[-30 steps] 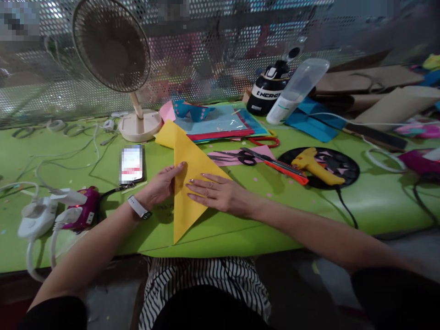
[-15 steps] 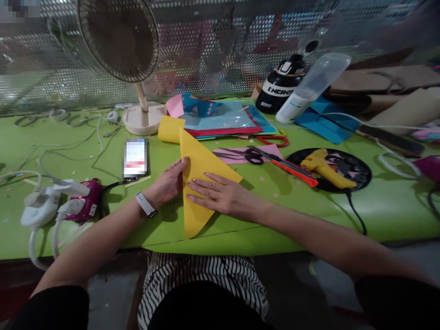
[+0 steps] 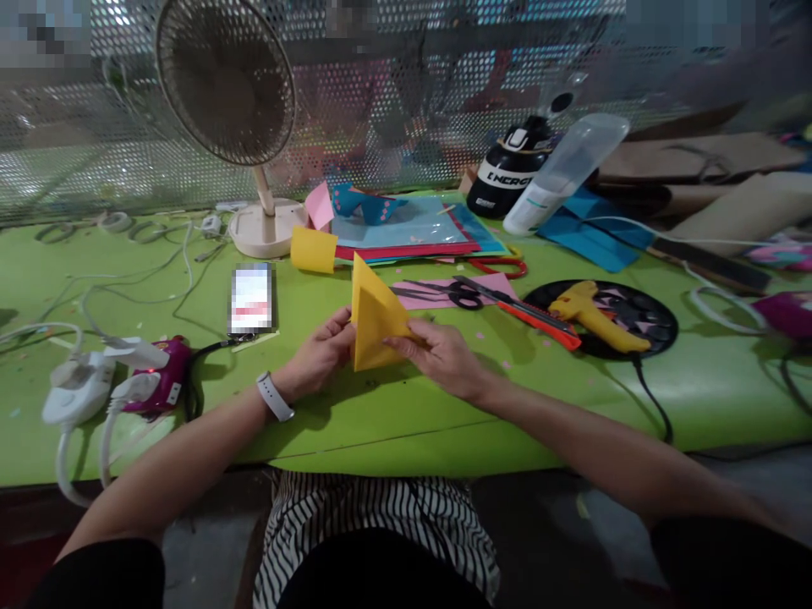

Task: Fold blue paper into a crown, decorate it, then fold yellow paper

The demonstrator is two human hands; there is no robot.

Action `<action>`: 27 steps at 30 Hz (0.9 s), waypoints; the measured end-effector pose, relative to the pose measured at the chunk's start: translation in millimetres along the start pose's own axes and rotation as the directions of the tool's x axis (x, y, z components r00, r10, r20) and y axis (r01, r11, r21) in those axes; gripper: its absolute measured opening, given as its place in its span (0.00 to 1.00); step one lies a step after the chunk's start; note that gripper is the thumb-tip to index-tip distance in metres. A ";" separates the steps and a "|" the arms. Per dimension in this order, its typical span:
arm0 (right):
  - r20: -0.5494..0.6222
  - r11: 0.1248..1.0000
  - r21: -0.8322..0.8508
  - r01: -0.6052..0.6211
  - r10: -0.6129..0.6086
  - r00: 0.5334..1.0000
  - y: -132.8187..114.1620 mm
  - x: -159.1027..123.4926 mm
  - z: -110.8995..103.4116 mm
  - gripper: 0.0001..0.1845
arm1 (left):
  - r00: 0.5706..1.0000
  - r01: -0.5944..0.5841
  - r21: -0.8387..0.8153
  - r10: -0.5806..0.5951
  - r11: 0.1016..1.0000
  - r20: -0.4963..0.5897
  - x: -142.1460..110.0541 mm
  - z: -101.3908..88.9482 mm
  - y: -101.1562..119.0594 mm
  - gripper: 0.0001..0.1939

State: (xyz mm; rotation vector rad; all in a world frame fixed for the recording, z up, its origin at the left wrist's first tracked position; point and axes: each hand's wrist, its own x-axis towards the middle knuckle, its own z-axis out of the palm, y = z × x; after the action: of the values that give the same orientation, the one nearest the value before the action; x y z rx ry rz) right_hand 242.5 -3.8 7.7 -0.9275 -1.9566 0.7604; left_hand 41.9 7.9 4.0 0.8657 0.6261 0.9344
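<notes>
A sheet of yellow paper (image 3: pixel 375 326), folded into a smaller triangle, is held up just above the green table between both hands. My left hand (image 3: pixel 326 347), with a white-strapped watch at its wrist, pinches the paper's left edge. On the other side, my right hand (image 3: pixel 441 355) grips the right corner between thumb and fingers. Behind the paper lie black scissors (image 3: pixel 460 293) on a pink paper strip (image 3: pixel 419 293), with an orange-red utility knife (image 3: pixel 526 315) beside them. A second, curled yellow paper piece (image 3: pixel 314 250) rests farther back.
A yellow glue gun (image 3: pixel 600 317) lies on a black round tray (image 3: pixel 663 326) to the right. Phone (image 3: pixel 252 298), fan (image 3: pixel 266 228) and purple power strip (image 3: pixel 158 372) stand left. Coloured sheets (image 3: pixel 393 228), black bottle (image 3: pixel 501 182) and clear container (image 3: pixel 571 173) are at the back.
The yellow triangle has been folded smaller and raised from the table. My right hand has gone from lying flat on it to gripping its right corner; my left hand still holds the left edge.
</notes>
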 end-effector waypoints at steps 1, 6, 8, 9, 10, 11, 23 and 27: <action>-0.033 0.998 0.036 -0.047 0.048 0.998 -0.9 0.7 -0.7 0.22 | 1.000 0.000 0.011 0.000 1.000 0.002 -2.2 1.1 -1.4 0.14; -0.073 0.988 0.093 -0.122 0.129 0.989 -1.4 3.1 -3.1 0.24 | 0.999 0.003 0.047 -0.002 0.999 -0.033 -8.1 2.9 -5.6 0.14; -0.048 0.985 0.121 -0.122 0.129 0.990 -1.1 2.6 -3.3 0.24 | 0.997 -0.010 0.083 0.017 0.997 -0.082 -8.2 2.8 -4.5 0.15; -0.034 0.984 0.134 -0.114 0.119 0.992 -0.9 2.2 -3.6 0.24 | 0.996 -0.020 0.108 0.029 0.994 -0.088 -8.2 2.9 -3.0 0.17; -0.024 0.986 0.136 -0.098 0.102 0.994 -0.5 1.7 -4.1 0.24 | 0.996 -0.031 0.135 0.041 0.990 -0.076 -8.2 3.0 -1.1 0.20; -0.027 0.990 0.123 -0.073 0.077 0.997 0.1 1.2 -5.1 0.23 | 0.998 -0.039 0.160 0.048 0.986 -0.049 -8.3 3.1 1.2 0.26; 0.081 0.745 -0.244 0.621 -0.622 0.779 5.4 -2.6 -28.1 0.11 | 0.959 0.224 0.271 -0.261 0.936 0.110 -7.4 -3.3 8.6 0.20; 0.210 0.645 -0.318 0.695 -0.666 0.715 4.3 -8.7 -28.4 0.14 | 0.986 0.054 0.392 -0.111 0.918 0.124 -6.4 -0.2 9.6 0.20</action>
State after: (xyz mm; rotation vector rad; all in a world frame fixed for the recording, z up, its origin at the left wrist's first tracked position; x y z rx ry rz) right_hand 271.8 -3.9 14.3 -0.2784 -2.3305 -0.0389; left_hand 34.7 5.4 12.7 1.2395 0.7299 0.6714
